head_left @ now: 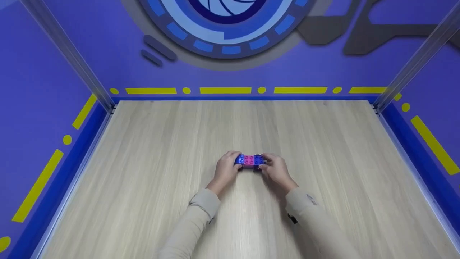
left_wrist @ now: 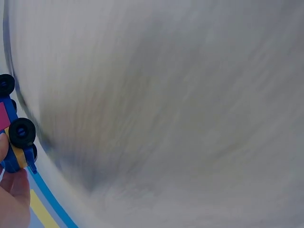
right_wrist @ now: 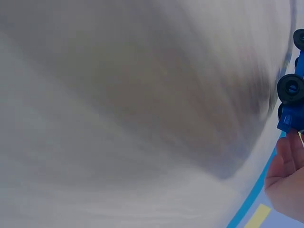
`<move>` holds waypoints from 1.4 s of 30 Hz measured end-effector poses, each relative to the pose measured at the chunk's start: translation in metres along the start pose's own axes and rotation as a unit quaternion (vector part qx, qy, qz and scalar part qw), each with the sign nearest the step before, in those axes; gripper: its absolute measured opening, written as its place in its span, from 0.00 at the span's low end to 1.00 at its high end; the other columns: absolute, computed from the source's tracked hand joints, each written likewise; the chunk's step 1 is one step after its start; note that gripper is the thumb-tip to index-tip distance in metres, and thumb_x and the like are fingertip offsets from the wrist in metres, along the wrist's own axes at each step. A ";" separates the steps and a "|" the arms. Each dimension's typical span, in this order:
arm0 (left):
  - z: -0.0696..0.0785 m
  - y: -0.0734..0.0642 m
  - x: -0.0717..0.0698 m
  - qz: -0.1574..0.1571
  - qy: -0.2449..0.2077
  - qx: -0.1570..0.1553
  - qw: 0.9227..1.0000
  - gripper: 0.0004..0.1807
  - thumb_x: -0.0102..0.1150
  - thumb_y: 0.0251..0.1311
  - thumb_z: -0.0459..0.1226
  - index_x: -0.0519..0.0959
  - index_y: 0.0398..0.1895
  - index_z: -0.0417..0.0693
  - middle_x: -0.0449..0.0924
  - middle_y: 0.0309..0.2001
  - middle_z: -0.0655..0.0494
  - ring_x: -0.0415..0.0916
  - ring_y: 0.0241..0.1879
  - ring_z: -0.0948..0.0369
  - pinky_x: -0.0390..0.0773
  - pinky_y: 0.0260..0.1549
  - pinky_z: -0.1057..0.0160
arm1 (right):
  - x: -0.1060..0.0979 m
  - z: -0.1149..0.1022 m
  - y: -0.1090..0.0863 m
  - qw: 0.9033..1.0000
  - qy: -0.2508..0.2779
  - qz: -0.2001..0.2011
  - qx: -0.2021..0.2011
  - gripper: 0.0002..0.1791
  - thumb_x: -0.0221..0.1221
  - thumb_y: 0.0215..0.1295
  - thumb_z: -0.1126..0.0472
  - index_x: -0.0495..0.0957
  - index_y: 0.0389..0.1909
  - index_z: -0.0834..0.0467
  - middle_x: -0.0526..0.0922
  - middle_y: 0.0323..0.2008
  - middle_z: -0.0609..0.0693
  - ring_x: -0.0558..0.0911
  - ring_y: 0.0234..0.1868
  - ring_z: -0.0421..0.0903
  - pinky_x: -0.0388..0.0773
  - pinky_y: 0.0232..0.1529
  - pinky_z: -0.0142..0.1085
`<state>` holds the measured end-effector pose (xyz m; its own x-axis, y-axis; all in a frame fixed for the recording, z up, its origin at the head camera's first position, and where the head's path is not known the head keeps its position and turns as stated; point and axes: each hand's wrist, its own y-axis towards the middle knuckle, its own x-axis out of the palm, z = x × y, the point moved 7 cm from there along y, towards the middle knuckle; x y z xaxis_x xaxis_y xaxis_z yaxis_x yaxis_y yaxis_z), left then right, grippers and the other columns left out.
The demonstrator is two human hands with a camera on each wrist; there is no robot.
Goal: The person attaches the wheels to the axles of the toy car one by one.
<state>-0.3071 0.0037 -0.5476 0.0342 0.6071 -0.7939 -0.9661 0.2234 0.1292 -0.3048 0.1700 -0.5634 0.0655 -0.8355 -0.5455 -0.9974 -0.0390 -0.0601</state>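
A toy car (head_left: 248,161) built of bricks is held between both hands over the middle of the table; its top is blue at each end and pink in the centre. The left hand (head_left: 227,165) grips the left end, thumb on the near side and fingers on the far side. Around the right end, the right hand (head_left: 276,168) does the same. In the left wrist view, black wheels (left_wrist: 22,133) and an orange-yellow part (left_wrist: 19,156) show beside the left hand (left_wrist: 16,197). The right wrist view has the car's blue end (right_wrist: 292,116) right at the fingertips of the right hand (right_wrist: 287,183).
The wood-grain table (head_left: 161,144) spreads out on all sides of the hands. Blue-purple panels with yellow marks (head_left: 226,90) stand along its back and sides, with metal posts (head_left: 77,59) at the back corners. Light sleeves (head_left: 190,223) cover both forearms.
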 end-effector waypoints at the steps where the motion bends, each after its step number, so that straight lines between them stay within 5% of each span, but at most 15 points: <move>1: -0.001 0.000 -0.001 0.003 0.001 -0.001 1.000 0.23 0.59 0.50 0.34 0.72 0.52 0.45 0.73 0.52 0.50 0.70 0.53 0.55 0.66 0.55 0.60 | 0.002 0.000 0.001 1.000 0.009 -0.003 0.006 0.23 0.58 0.51 0.71 0.71 0.52 0.66 0.74 0.49 0.63 0.75 0.49 0.57 0.72 0.50 0.42; 7: -0.010 0.001 -0.005 0.015 0.009 -0.007 1.000 0.22 0.59 0.50 0.33 0.73 0.52 0.43 0.73 0.52 0.49 0.70 0.53 0.54 0.66 0.54 0.60 | 0.012 -0.003 0.007 0.999 0.012 -0.022 0.033 0.24 0.56 0.53 0.71 0.69 0.54 0.64 0.71 0.54 0.62 0.71 0.56 0.56 0.69 0.53 0.42; 23: -0.015 0.000 -0.007 0.011 0.016 -0.016 1.000 0.22 0.57 0.52 0.34 0.72 0.53 0.43 0.73 0.53 0.48 0.70 0.53 0.53 0.66 0.54 0.59 | 0.018 -0.010 0.013 0.998 -0.042 -0.030 0.027 0.24 0.55 0.55 0.70 0.68 0.55 0.65 0.70 0.56 0.61 0.65 0.60 0.55 0.60 0.60 0.44; 32: -0.017 0.000 -0.007 0.014 0.002 -0.021 1.000 0.22 0.58 0.52 0.35 0.72 0.53 0.43 0.73 0.52 0.49 0.70 0.53 0.54 0.67 0.54 0.59 | 0.017 -0.006 0.013 0.998 -0.046 -0.029 0.026 0.25 0.56 0.55 0.68 0.68 0.56 0.62 0.69 0.57 0.60 0.66 0.60 0.55 0.61 0.59 0.45; 42: -0.027 -0.006 -0.009 0.022 0.002 -0.024 0.999 0.27 0.59 0.51 0.37 0.68 0.57 0.48 0.71 0.54 0.49 0.68 0.55 0.54 0.67 0.54 0.58 | 0.005 -0.001 0.003 0.999 -0.010 -0.019 -0.026 0.24 0.59 0.52 0.68 0.71 0.53 0.64 0.76 0.48 0.61 0.75 0.49 0.55 0.70 0.51 0.44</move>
<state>-0.3090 -0.0240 -0.5572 -0.0090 0.6129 -0.7901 -0.9777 0.1605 0.1356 -0.3075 0.1652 -0.5655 0.1033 -0.8220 -0.5601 -0.9944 -0.0992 -0.0378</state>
